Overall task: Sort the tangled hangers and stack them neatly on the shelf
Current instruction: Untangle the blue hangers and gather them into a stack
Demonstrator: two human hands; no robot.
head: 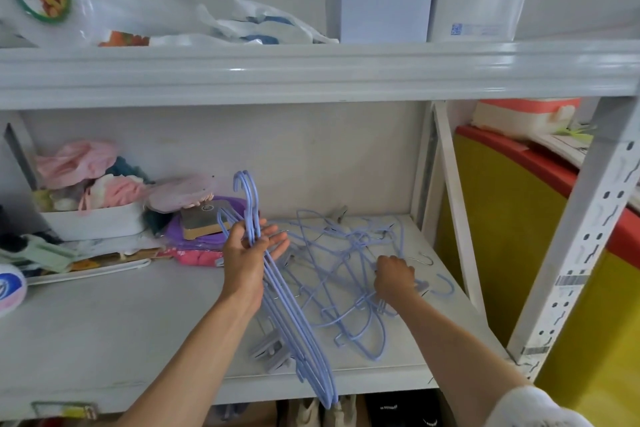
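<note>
Several sorted hangers (294, 315) rest in half-spread left fingers (273, 236); right fingers (393, 282) clench the tangled hangers (346, 253).

One head camera looks forward and slightly down into the white shelf (104, 322) from close range; the upper shelf edge (311, 76) lies toward 12 o'clock.

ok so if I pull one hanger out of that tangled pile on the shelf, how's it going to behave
It will probably drag others along: the tangled pile shows thin blue hangers hooked through one another. Each looks like light, stiff wire, so it should keep its shape. The grey clips may snag. The right hand is gripping into the pile, so lifting slowly seems wise.
</note>
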